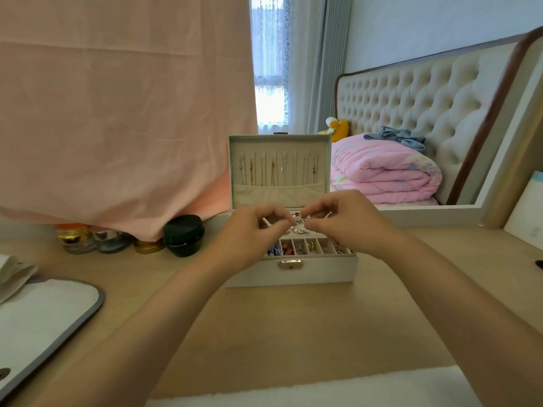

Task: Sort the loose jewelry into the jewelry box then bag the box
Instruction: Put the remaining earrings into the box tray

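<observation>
The bench (293, 333) is carrying the open jewelry box (320, 273), whose lid (279, 145) is standing upright with thin chains (273, 170) hanging inside. Above the box's front compartments, the left hand (249, 233) and right hand (349, 224) are meeting. Both are curling their fingers (274, 214) and pinching a small silvery piece of jewelry (299, 224) between them. The hands are hiding the box's rear compartments, and blur is making the piece hard to identify.

Left hand (249, 230), right hand (349, 221) bare; 2 forearms (152, 318) bare to frame edge.
</observation>
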{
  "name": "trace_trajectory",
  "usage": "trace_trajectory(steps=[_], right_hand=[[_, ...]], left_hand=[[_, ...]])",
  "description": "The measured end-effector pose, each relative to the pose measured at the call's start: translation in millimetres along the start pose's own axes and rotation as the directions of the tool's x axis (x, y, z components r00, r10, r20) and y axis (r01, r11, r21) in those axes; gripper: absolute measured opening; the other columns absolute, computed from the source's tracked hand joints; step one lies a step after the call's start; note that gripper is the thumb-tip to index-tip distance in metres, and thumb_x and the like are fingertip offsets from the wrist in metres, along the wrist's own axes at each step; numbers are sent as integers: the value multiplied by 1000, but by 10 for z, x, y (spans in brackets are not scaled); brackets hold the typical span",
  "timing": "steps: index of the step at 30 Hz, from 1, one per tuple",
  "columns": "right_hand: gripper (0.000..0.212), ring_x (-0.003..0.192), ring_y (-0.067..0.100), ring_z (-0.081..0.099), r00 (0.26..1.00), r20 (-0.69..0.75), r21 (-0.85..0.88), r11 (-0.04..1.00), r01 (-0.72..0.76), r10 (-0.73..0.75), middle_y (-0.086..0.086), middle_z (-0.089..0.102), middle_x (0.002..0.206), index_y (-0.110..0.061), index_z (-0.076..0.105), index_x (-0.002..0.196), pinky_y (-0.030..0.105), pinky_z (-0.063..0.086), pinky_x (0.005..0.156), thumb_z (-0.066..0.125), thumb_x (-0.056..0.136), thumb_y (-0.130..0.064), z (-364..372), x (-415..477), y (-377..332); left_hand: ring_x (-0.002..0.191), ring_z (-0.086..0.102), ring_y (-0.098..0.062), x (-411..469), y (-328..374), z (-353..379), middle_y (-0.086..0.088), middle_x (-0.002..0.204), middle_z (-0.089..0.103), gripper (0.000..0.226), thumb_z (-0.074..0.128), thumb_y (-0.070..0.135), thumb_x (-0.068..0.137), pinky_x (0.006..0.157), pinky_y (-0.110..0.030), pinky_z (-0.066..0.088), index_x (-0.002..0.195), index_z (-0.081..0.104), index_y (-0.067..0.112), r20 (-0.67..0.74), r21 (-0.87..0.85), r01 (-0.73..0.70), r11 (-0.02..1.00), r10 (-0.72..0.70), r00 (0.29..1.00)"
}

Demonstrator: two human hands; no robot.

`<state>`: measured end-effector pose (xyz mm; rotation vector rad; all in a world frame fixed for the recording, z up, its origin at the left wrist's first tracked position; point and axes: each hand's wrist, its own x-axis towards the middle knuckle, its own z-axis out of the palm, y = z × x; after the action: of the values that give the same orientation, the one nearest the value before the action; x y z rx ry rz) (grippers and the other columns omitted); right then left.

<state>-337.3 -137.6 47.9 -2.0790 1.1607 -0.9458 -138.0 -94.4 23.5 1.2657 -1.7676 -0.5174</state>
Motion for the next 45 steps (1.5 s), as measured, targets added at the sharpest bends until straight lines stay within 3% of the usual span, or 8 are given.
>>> trace_trajectory(steps=[8,18,22,26,30,33,37,45], right_hand=[[12,59,24,73,993,-62,152,984,-94,105,4,76,77,-14,73,91,34,57,52,80,83,-7,-105,441,214],[16,75,-11,62,971,-231,-108,994,32,-57,-16,74,82,-31,80,94,6,41,65,83,79,-25,-135,663,471],[14,60,-11,59,962,-256,-94,993,67,-89,-20,71,73,-30,80,93,7,42,59,83,81,-24,-101,674,483],[14,46,13,62,976,-218,91,996,11,9,-15,69,61,-19,79,100,30,56,48,76,88,-13,-78,675,504],[15,42,6,55,974,-225,109,994,-15,39,-15,63,51,-20,79,102,20,49,46,73,90,-13,-111,667,558],[13,54,-11,59,974,-223,-40,998,-45,35,-22,65,57,-25,79,94,7,42,59,79,85,-15,-164,685,644],[12,77,-10,64,983,-172,-305,946,-110,59,-23,71,75,-35,78,78,20,51,78,84,79,-24,-131,667,745],[2,83,1,63,990,-143,-562,824,-72,-11,-20,71,82,-35,76,83,26,49,73,76,85,-34,-20,629,696]], left_hand=[[71,66,-10,703,28,80,-1,93,71,5,69,27,94,72,-32,59,97,73,25,-24,-44,46,998,-47,999],[65,64,-6,1053,-146,289,6,76,71,9,77,37,86,64,-26,58,85,73,30,28,59,24,998,-25,999],[68,62,-4,1082,-180,313,9,78,68,4,73,32,90,70,-28,59,86,72,31,24,74,-16,997,14,1000],[72,64,-7,1078,-221,315,8,83,69,4,70,32,93,71,-30,58,89,72,31,6,42,-17,999,17,1000],[75,68,-17,1077,-232,306,3,87,71,4,70,31,93,73,-37,61,90,72,31,6,10,-6,1000,6,1000],[76,71,-19,1089,-270,251,3,86,73,4,69,30,94,72,-37,63,92,72,30,12,-5,22,1000,-22,1000],[72,71,-15,1099,-326,200,6,85,74,3,67,27,95,69,-30,60,93,70,28,-7,-29,54,998,-54,999],[70,73,-15,1101,-329,222,9,88,76,5,61,25,99,62,-28,56,97,64,22,20,-43,87,995,-86,996]])
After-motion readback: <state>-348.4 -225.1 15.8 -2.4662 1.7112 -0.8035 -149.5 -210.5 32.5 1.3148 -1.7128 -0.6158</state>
